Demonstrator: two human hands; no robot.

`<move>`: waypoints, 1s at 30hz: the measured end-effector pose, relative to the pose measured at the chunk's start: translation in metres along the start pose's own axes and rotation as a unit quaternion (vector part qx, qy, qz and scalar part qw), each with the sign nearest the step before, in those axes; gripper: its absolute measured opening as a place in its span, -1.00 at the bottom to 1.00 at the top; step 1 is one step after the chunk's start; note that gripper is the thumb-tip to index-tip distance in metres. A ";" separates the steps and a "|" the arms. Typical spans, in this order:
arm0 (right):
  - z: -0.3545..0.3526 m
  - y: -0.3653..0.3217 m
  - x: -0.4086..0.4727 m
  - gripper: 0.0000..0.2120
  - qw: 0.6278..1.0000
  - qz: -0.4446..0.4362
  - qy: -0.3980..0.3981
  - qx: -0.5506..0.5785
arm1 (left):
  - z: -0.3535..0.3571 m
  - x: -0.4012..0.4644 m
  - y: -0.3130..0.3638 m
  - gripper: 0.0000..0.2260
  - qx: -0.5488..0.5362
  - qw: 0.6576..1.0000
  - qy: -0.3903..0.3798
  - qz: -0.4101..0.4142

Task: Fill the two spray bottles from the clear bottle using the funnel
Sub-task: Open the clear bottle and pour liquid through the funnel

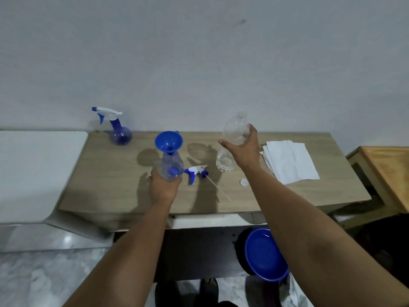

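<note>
The right hand (242, 149) grips the standing clear bottle (232, 145) and the left hand (164, 185) holds the open spray bottle (172, 166) under the blue funnel (168, 141), so pour slowly, minding the loose spray head (195, 171), white cap (244, 182), paper towels (290, 160) and the closed spray bottle (119, 131) behind.

Wooden table (309, 196): spray head (195, 170), tissues (290, 160).

1. Left hand (164, 187) grips the open spray bottle (172, 166) – blue funnel (168, 141) seated in its neck.
2. Right hand (243, 149) holds the clear bottle (232, 140) upright on the desk (309, 191).
3. Second spray bottle (119, 129) stands back left.
</note>
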State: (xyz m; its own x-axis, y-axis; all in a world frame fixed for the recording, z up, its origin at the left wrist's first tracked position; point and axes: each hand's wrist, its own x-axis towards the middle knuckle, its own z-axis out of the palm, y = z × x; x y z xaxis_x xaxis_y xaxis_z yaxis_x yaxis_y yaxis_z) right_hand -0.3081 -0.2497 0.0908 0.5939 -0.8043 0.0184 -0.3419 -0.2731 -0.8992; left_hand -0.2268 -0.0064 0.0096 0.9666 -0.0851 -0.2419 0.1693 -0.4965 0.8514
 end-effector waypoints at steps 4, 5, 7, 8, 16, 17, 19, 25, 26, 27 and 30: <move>0.015 0.009 0.011 -0.06 1.000 0.011 0.015 0.009 | 0.002 0.034 0.012 -0.10 -0.025 0.999 -0.040 0.024; 0.020 0.011 0.012 -0.10 1.000 0.014 0.019 0.013 | 0.001 0.039 0.016 -0.15 -0.038 0.997 -0.054 0.043; 0.027 0.014 0.015 -0.19 0.999 0.006 0.030 0.016 | 0.003 0.051 0.016 -0.35 -0.055 0.992 -0.080 0.077; 0.030 0.014 0.017 -0.23 0.999 -0.002 0.035 0.017 | 0.004 0.056 0.012 -0.45 -0.048 0.991 -0.090 0.084; 0.028 -0.045 0.025 -0.27 0.995 -0.090 0.000 0.033 | -0.003 0.065 0.013 -0.65 -0.020 0.982 -0.148 0.115; 0.026 -0.056 0.026 -0.28 0.994 -0.108 -0.021 0.029 | -0.005 0.068 0.012 -0.64 -0.015 0.981 -0.149 0.120; 0.025 -0.073 0.028 -0.28 0.988 -0.138 -0.073 0.016 | -0.009 0.070 0.013 -0.60 -0.004 0.980 -0.152 0.127; 0.030 -0.097 0.022 -0.23 0.946 -0.169 -0.246 -0.125 | -0.019 0.071 0.014 -0.55 0.018 0.983 -0.143 0.110; 0.033 -0.097 0.020 -0.24 0.938 -0.167 -0.263 -0.150 | -0.020 0.070 0.015 -0.56 0.022 0.983 -0.141 0.113; 0.036 -0.097 0.018 -0.23 0.931 -0.161 -0.279 -0.171 | -0.020 0.068 0.016 -0.58 0.028 0.983 -0.139 0.117; 0.041 -0.096 0.015 -0.22 0.910 -0.147 -0.312 -0.229 | -0.019 0.069 0.017 -0.60 0.025 0.983 -0.138 0.117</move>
State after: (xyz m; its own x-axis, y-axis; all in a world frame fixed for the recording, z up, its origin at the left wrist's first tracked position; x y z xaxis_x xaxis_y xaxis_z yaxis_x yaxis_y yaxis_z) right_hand -0.2365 -0.2140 0.1599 0.9577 -0.2443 -0.1518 -0.2850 -0.7345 -0.6158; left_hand -0.1540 -0.0043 0.0161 0.8872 -0.4310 -0.1647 -0.0686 -0.4762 0.8766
